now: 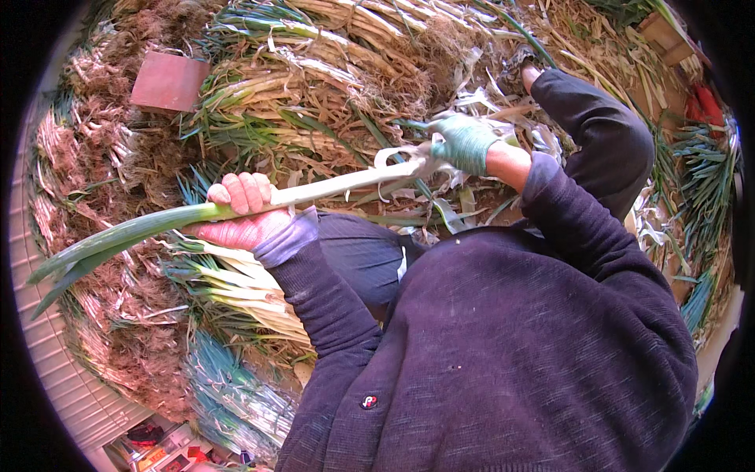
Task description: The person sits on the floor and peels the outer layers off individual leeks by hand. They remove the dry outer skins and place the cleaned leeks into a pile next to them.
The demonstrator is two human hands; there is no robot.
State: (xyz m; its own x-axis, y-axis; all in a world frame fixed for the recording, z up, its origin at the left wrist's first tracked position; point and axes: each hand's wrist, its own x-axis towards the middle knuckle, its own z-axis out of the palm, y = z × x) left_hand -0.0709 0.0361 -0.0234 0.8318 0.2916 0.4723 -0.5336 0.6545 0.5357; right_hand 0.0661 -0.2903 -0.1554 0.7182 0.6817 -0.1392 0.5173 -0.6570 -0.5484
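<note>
My left hand (245,206), in a pinkish glove, is closed around a long green onion stalk (348,182). Its green leaves (124,236) trail out to the left, and its white shank points right. At the root end, my right hand (463,143) wears a green glove and has its fingers curled on loose pale outer skin (420,160). A curl of peeled skin (386,154) stands off the shank. The right fingertips are slightly blurred. Below my left forearm lies a pile of clean white-and-green stalks (253,289).
Heaps of unpeeled green onions (330,65) with dry roots lie ahead. A red block (170,81) sits on the root-covered stacks at left. Peeled scraps (472,100) litter the ground by my shoe (519,59). More green leaves (708,183) lie at right.
</note>
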